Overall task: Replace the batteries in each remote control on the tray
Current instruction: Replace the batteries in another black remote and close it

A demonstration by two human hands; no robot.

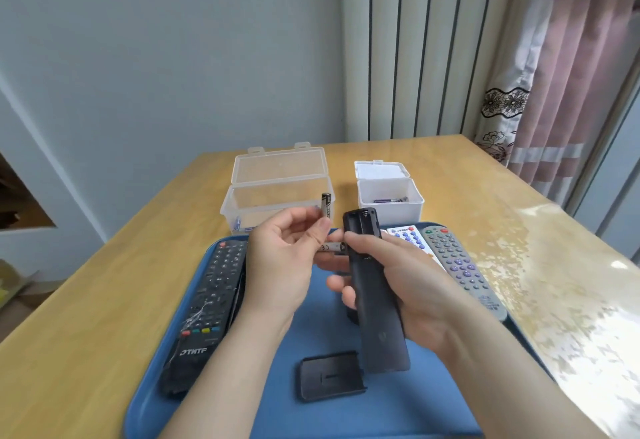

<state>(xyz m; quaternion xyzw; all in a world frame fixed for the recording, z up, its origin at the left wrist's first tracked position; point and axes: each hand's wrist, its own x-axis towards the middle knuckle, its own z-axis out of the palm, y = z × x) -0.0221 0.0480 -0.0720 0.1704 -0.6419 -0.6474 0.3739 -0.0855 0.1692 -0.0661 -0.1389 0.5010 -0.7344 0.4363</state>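
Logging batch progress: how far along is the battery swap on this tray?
Done: the battery cover is off, lying on the blue tray. In hand: right hand grips the black remote back-up, compartment open; left hand holds two batteries, old or new I cannot tell. Left: close this one, then seemingly the second black remote, white remote and grey remote, all face up on the tray.

Above the blue tray (311,331) I see my right hand (405,282) gripping a black remote (375,307), back up, compartment open at its far end. My left hand (284,258) pinches one battery (326,206) upright; a second battery (333,247) sits crosswise at its thumb. The battery cover (330,376) lies on the tray's near part.
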